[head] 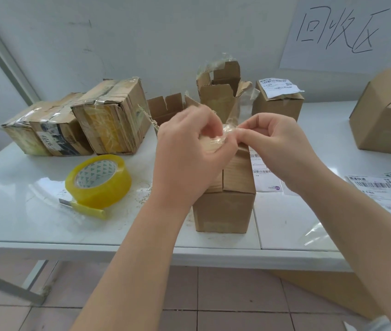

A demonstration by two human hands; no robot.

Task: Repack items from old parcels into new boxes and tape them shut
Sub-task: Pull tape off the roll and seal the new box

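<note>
Head view looks down on a small cardboard box (225, 206) standing near the front edge of the white table (46, 230), its top flaps folded shut, so the sealing step seems to be in hand. Just above the box top the left hand (189, 149) curls round a bundle of clear tape (216, 142) (roll or crumpled wad, I cannot tell), while the right hand (273, 139) pinches its edge between thumb and fingertips. The next move likely calls for peeling a clean end free and drawing it flat across the flap seam. A yellow tape roll (99, 181) and utility knife (82, 206) lie to the left, with old taped parcels (75, 125) behind them
</note>
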